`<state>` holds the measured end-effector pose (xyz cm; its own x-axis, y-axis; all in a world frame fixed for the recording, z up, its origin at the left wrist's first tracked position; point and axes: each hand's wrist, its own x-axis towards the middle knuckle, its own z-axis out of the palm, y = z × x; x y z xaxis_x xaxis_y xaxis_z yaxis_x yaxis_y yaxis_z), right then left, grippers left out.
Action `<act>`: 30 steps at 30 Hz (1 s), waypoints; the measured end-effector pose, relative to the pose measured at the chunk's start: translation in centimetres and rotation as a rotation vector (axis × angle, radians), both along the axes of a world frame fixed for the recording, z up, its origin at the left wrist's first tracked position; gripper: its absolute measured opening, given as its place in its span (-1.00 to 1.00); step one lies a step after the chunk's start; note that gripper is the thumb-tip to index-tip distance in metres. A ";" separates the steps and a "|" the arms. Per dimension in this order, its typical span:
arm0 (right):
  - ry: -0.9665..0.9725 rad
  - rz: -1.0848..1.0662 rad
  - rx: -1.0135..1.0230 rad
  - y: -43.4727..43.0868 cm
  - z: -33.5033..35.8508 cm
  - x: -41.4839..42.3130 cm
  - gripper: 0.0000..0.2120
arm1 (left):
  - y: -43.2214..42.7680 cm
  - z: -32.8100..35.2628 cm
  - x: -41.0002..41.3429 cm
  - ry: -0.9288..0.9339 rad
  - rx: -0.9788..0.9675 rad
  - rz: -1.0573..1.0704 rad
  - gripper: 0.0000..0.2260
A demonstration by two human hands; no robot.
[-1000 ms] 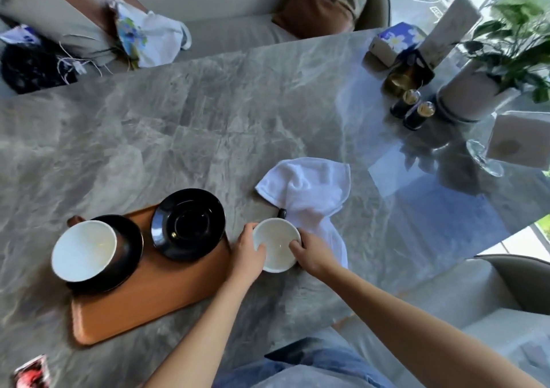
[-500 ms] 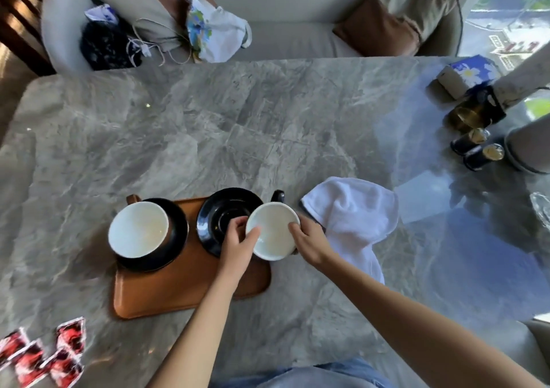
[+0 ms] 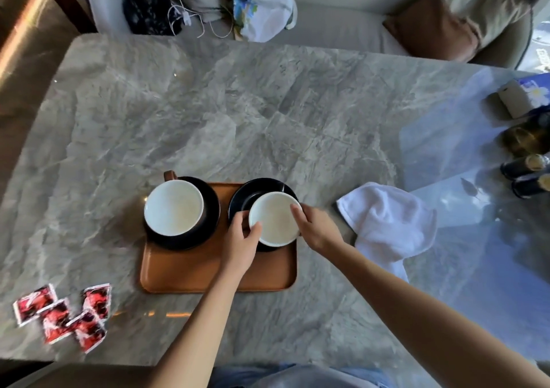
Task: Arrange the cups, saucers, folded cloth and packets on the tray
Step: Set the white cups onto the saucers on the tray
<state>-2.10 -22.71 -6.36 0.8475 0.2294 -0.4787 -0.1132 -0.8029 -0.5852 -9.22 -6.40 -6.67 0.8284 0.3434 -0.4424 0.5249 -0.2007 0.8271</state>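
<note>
Marble table (image 3: 268, 120), brown tray (image 3: 208, 274) at its near edge, and both hands are on the second cup (image 3: 275, 219). The left hand (image 3: 239, 245) pinches the rim and the right hand (image 3: 317, 227) grips the other side. The cup sits over the right saucer (image 3: 256, 188), off-centre; whether it touches, I cannot tell. Looks like the set-down step: centre it, then let go. The first cup (image 3: 174, 207), on its own saucer, crowds close on the left. The white cloth (image 3: 387, 224) lies rumpled right of the tray, and the red packets (image 3: 59, 313) wait far left.

White cup (image 3: 274, 219) over black saucer (image 3: 241, 196)
</note>
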 end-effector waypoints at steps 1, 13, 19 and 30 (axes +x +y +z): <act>-0.010 0.011 -0.021 0.3 0.0 0.0 -0.59 | 0.2 0.0 -0.1 0.001 -0.001 0.005 -0.78; -0.070 -0.049 -0.075 2.4 -0.2 0.6 -0.58 | 2.0 0.5 0.9 0.018 -0.069 0.017 -0.73; -0.106 -0.057 -0.127 3.1 -0.3 0.9 -0.58 | 2.2 0.8 1.5 0.030 -0.005 -0.001 -0.67; -0.047 -0.216 0.001 3.4 0.4 0.2 -0.66 | 3.3 1.4 1.8 0.083 -0.170 -0.070 -0.73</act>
